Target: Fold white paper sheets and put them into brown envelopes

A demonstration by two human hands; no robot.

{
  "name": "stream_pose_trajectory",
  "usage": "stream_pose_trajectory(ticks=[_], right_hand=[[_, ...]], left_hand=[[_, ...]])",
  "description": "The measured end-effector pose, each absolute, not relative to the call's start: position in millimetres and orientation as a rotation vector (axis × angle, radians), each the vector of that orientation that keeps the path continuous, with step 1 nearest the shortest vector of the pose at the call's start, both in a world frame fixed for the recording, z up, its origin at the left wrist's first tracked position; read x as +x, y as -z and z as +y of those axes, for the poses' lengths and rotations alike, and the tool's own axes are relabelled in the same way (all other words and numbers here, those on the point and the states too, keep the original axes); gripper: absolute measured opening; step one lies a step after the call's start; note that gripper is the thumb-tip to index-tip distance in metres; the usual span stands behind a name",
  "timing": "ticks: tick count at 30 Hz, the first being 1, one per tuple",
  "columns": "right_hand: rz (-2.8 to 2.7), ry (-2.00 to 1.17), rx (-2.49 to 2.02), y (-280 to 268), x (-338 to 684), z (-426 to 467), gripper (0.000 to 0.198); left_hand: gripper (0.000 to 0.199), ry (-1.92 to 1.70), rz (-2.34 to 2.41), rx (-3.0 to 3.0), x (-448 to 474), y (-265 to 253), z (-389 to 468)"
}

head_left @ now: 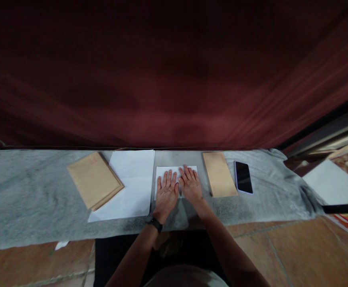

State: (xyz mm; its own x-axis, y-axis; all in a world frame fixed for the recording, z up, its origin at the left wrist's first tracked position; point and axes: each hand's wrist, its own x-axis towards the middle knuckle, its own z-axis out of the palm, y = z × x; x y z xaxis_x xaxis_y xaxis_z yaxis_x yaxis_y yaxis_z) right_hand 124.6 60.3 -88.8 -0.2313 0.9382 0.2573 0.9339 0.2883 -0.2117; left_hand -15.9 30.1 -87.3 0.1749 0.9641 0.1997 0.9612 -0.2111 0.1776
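A small white sheet of paper (176, 169), seemingly folded, lies on the grey cloth in front of me. My left hand (166, 193) rests flat on its left half, fingers spread and pointing away from me. On the right half lies my right hand (190, 185), also flat with its fingers stretched out. Between the two thumbs a strip of the paper shows; the rest of its middle is covered. Left of it are larger white sheets (138, 187), partly under a stack of brown envelopes (93, 179). To the right sits another brown envelope or envelope stack (220, 175).
A phone (244, 177) with a pale purple case lies right of the envelope. The grey cloth (269, 191) covers the long narrow surface. A dark red curtain (174, 99) hangs behind it. At far right is a white sheet or box (332, 181). Tiles (281, 247) cover the floor.
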Motion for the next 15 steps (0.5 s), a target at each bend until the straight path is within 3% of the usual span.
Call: stream_pose_trajectory(ticks=[15], right_hand=[[-2.128,0.128,-1.744,100.5,138.0,56.6,0.052]], left_hand=[[0.055,-0.465,2.017,2.308,-9.0,90.1,36.5]])
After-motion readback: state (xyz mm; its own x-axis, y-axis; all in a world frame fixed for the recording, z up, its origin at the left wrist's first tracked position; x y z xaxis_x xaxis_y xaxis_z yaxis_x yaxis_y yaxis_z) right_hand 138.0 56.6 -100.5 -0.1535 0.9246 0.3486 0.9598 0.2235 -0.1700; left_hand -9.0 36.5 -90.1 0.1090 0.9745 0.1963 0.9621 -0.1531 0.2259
